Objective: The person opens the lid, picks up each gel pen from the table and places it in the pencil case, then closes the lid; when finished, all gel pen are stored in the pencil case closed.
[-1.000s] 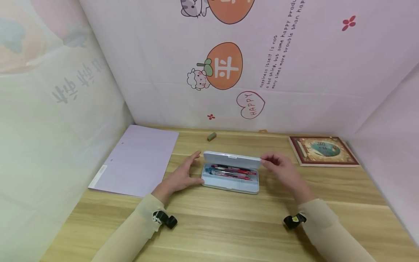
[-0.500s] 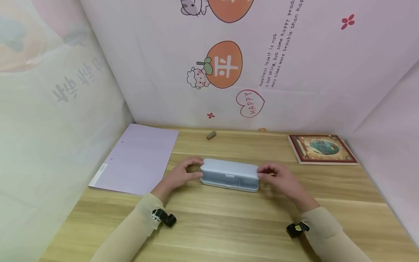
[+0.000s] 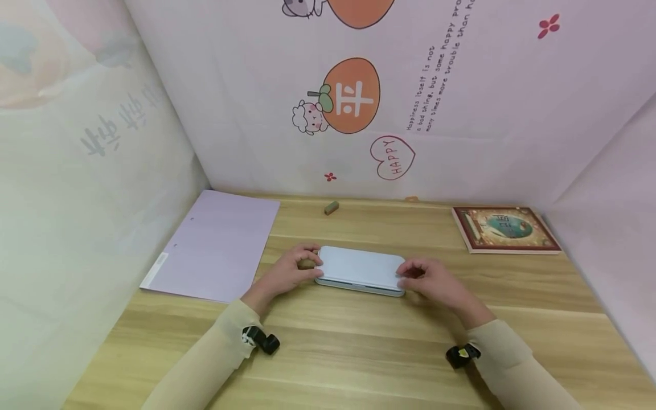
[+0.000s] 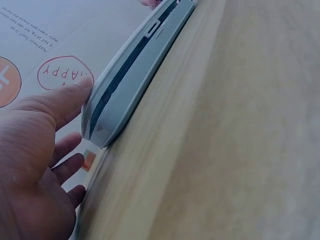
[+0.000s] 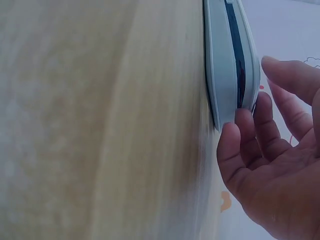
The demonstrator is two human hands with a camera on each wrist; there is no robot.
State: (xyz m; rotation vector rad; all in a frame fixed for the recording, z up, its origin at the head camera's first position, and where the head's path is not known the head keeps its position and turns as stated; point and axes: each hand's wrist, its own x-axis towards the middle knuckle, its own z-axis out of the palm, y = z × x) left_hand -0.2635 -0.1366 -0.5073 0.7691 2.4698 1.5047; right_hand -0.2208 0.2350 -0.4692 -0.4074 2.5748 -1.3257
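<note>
A pale blue pencil case lies on the wooden table between both hands. Its lid is lowered almost all the way, leaving a thin dark gap along the front, plain in the left wrist view below the small latch. My left hand holds the left end, thumb on the lid's edge and the other fingers loosely bent behind. At the opposite end my right hand grips the corner; in the right wrist view its thumb lies over the lid and curled fingertips meet the end. The case's contents are hidden.
A lilac folder lies at the left. Behind the case sits a small green eraser-like block. A book with a decorated cover is at the back right, near the printed cloth wall.
The lid of the pencil case has swung down from upright to nearly closed, covering the pens inside. My left fingers have come in onto its end, and my right hand lowered with the lid.
</note>
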